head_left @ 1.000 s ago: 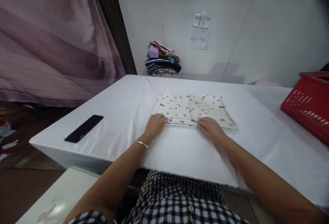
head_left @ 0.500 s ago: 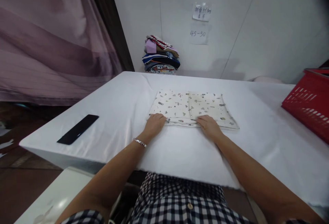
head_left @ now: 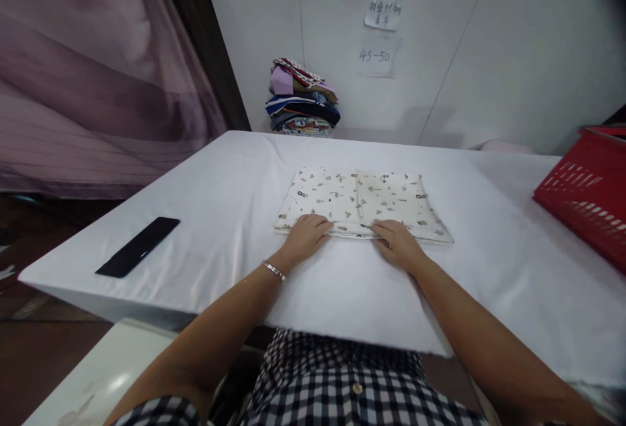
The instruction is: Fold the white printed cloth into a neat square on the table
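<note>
A cream folded cloth with small printed figures (head_left: 362,199) lies flat in the middle of the white table (head_left: 235,217). My left hand (head_left: 306,238) rests palm down on the cloth's near edge, left of centre, a thin bracelet on its wrist. Fingers together, my right hand (head_left: 401,244) lies on the near edge right of centre. Both hands press on the cloth and neither lifts it.
A black phone (head_left: 137,255) lies near the table's left edge. A red plastic basket (head_left: 584,194) stands at the right. A pile of folded coloured clothes (head_left: 300,98) sits at the back by the wall. Paper notes (head_left: 379,34) hang above. A purple curtain (head_left: 98,74) is on the left.
My left hand has slid a little to the right along the cloth's near edge. The view has tilted slightly; the cloth stays in place.
</note>
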Tool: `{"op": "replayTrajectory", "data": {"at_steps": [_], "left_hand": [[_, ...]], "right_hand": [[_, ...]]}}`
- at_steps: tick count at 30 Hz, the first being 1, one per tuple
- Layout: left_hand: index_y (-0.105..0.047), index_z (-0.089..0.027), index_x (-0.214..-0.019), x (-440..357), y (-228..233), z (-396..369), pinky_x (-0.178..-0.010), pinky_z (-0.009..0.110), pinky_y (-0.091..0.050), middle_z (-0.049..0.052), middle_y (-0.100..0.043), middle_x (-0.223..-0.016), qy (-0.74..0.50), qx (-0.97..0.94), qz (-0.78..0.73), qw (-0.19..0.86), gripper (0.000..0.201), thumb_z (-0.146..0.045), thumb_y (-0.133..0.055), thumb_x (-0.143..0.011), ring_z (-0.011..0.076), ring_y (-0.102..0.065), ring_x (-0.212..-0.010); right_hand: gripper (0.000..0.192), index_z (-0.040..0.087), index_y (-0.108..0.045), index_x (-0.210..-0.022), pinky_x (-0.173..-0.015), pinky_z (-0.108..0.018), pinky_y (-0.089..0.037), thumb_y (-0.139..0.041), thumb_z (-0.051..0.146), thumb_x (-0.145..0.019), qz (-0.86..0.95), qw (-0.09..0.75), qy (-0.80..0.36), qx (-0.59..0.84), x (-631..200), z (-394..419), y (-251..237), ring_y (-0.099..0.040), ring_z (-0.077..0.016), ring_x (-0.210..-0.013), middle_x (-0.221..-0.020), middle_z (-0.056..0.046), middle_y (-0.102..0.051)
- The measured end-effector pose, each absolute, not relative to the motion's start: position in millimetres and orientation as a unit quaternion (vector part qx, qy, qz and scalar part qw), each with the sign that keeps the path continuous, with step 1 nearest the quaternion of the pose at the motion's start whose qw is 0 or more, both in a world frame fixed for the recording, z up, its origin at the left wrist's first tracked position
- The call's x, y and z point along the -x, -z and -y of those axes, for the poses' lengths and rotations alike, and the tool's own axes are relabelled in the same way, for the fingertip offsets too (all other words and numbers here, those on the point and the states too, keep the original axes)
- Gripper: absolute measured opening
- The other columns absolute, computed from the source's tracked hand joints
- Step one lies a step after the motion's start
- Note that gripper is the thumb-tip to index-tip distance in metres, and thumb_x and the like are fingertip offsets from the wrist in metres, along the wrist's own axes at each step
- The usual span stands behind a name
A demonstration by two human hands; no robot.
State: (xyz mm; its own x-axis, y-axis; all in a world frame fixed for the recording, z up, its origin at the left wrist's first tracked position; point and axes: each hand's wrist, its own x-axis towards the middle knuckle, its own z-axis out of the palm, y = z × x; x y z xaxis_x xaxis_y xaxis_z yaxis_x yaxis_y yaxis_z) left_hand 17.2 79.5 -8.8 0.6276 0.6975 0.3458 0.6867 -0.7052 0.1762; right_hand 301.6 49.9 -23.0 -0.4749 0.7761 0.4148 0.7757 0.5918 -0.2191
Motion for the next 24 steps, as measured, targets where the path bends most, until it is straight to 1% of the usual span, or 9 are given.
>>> {"op": "replayTrajectory", "data": {"at_steps": [6, 9, 14, 18, 20, 24], "left_hand": [[-0.062, -0.021, -0.104, -22, 15, -88, -0.087, 0.037, -0.04, 0.007, -0.064, -0.1, -0.191, -0.89, -0.415, 0.017, 0.024, -0.027, -0.042, -0.092, 0.0203, -0.055, -0.098], [-0.062, -0.021, -0.103, -22, 14, -87, -0.086, 0.036, -0.04, 0.007, -0.064, -0.098, -0.194, -0.888, -0.418, 0.014, 0.024, -0.026, -0.041, -0.092, 0.02, -0.056, -0.097], [-0.061, -0.021, -0.104, -29, 6, -78, -0.088, 0.037, -0.04, 0.008, -0.062, -0.105, -0.211, -0.887, -0.41, -0.006, 0.022, -0.023, -0.044, -0.09, 0.0205, -0.053, -0.101], [-0.064, -0.02, -0.088, -48, 2, -65, -0.089, 0.038, -0.038, 0.007, -0.062, -0.104, -0.196, -0.912, -0.361, -0.024, 0.026, -0.017, -0.039, -0.09, 0.0194, -0.052, -0.101], [-0.064, -0.02, -0.082, -59, 4, -61, -0.089, 0.038, -0.037, 0.006, -0.061, -0.108, -0.196, -0.922, -0.332, -0.039, 0.028, -0.015, -0.038, -0.09, 0.0198, -0.05, -0.103], [-0.064, -0.018, -0.086, -77, 10, -66, -0.092, 0.04, -0.035, 0.007, -0.058, -0.116, -0.206, -0.917, -0.33, -0.087, 0.025, -0.018, -0.04, -0.091, 0.0227, -0.046, -0.112]], "right_hand": [[0.029, 0.023, -0.064, -0.107, -0.087, -0.042, -0.044, -0.041, 0.028, -0.092, 0.843, 0.25, 0.001, 0.476, -303, -55, 27, -0.056, -0.0236, -0.101, -0.11, -0.007, -0.065], [0.029, 0.022, -0.065, -0.105, -0.084, -0.04, -0.045, -0.04, 0.028, -0.092, 0.839, 0.263, 0.0, 0.475, -303, -58, 29, -0.056, -0.0232, -0.1, -0.109, -0.007, -0.066], [0.029, 0.021, -0.065, -0.104, -0.081, -0.039, -0.046, -0.04, 0.029, -0.092, 0.83, 0.261, 0.006, 0.494, -301, -62, 30, -0.056, -0.0236, -0.097, -0.105, -0.008, -0.067], [0.026, 0.021, -0.065, -0.101, -0.081, -0.037, -0.046, -0.041, 0.027, -0.092, 0.82, 0.265, 0.019, 0.507, -299, -64, 30, -0.057, -0.0228, -0.093, -0.101, -0.008, -0.067], [0.025, 0.021, -0.065, -0.101, -0.08, -0.037, -0.045, -0.042, 0.025, -0.091, 0.82, 0.261, 0.022, 0.509, -299, -65, 29, -0.057, -0.0228, -0.093, -0.1, -0.008, -0.067], [0.025, 0.02, -0.065, -0.102, -0.08, -0.036, -0.045, -0.042, 0.023, -0.091, 0.82, 0.265, 0.024, 0.507, -299, -64, 28, -0.057, -0.0231, -0.092, -0.1, -0.008, -0.067]]}}
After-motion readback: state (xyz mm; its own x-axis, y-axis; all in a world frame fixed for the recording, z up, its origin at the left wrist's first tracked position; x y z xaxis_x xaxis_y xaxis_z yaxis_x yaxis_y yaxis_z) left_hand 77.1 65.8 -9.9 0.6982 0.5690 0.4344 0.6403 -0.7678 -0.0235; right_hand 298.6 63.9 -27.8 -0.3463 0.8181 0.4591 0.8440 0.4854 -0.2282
